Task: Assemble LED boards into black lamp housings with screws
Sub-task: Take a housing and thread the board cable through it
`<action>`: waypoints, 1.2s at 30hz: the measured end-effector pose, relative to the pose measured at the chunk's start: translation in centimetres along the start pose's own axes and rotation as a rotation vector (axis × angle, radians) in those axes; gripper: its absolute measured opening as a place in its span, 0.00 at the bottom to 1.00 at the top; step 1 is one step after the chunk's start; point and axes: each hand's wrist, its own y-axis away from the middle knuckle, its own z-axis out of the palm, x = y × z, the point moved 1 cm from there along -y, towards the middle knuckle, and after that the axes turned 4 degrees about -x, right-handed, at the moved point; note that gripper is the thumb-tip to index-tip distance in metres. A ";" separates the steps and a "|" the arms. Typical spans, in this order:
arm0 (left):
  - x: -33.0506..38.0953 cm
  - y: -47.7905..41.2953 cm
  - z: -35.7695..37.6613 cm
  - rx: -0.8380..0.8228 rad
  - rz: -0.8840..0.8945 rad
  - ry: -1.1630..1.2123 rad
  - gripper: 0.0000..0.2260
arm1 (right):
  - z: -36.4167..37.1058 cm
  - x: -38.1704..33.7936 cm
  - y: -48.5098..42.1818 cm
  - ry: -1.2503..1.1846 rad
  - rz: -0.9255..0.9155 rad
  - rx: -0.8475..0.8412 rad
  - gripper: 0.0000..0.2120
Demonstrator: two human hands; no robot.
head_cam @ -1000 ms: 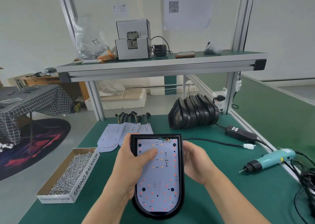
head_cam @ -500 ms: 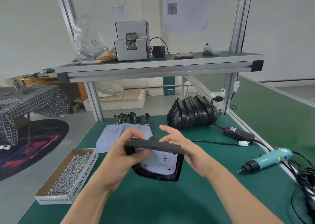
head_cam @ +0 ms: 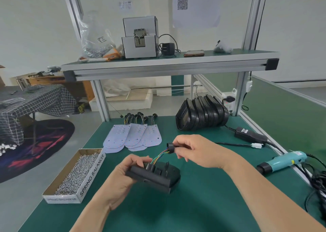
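**Housing in the left hand, connector in the right**

From the head camera, we see our left hand (head_cam: 121, 177) curled round one end of the black lamp housing (head_cam: 158, 178), held back-side up over the front middle of the green workbench (head_cam: 211, 205). Our right hand (head_cam: 199, 152) pinches a black connector (head_cam: 170, 148) between thumb and fingertips. The connector's coloured wires (head_cam: 160, 156) run down into the housing's back. Loose LED boards (head_cam: 134, 136) lie fanned toward the far edge, a box of screws (head_cam: 74, 175) sits at the left edge, and a teal screwdriver (head_cam: 285, 161) lies at the right edge.
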 end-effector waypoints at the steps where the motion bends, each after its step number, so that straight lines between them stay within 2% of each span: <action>1: -0.5 0.4 -0.2 0.015 -0.009 0.002 0.30 | 0.3 -0.4 -0.1 0.088 -0.013 -0.006 0.08; 3: -0.6 1.5 -0.8 0.032 -0.018 -0.023 0.32 | 0.9 -1.1 -0.3 0.274 -0.039 0.005 0.11; 5: 0.3 2.4 -1.3 0.047 -0.033 -0.160 0.36 | 1.6 -1.8 -0.4 0.445 -0.018 0.029 0.16; 8: 2.6 2.8 -1.4 0.088 -0.016 -0.419 0.41 | 2.5 -2.8 -0.8 0.525 -0.015 -0.015 0.19; 9: 3.3 2.7 -0.8 0.088 0.003 -0.484 0.39 | 2.9 -3.2 -1.1 0.546 -0.016 -0.046 0.19; 12: 4.5 1.9 2.6 -0.088 0.042 -0.740 0.28 | 3.5 -4.6 -2.0 0.591 -0.019 -0.146 0.12; 14: 4.2 1.2 4.3 -0.138 0.075 -0.899 0.22 | 3.6 -5.0 -2.5 0.596 -0.010 -0.201 0.10; 16: 4.2 0.8 5.0 -0.081 0.118 -0.967 0.05 | 3.5 -5.0 -2.8 0.585 -0.008 -0.217 0.10; 19: 3.6 0.9 4.5 0.004 0.133 -0.950 0.10 | 3.5 -5.3 -2.6 0.616 -0.051 -0.146 0.14; 22: 2.8 1.2 3.9 0.038 0.153 -1.036 0.10 | 4.0 -5.8 -2.3 0.663 -0.118 -0.016 0.13; 26: 1.6 1.7 2.7 0.055 -0.081 -1.099 0.08 | 3.5 -6.2 -1.5 0.654 -0.182 0.152 0.13; 32: 0.8 2.2 1.7 0.038 -0.093 -0.776 0.05 | 3.6 -6.2 -0.7 0.592 -0.184 0.194 0.12; 36: 1.2 2.6 2.5 0.163 -0.083 -0.612 0.02 | 2.8 -6.1 -0.4 0.509 -0.082 0.184 0.12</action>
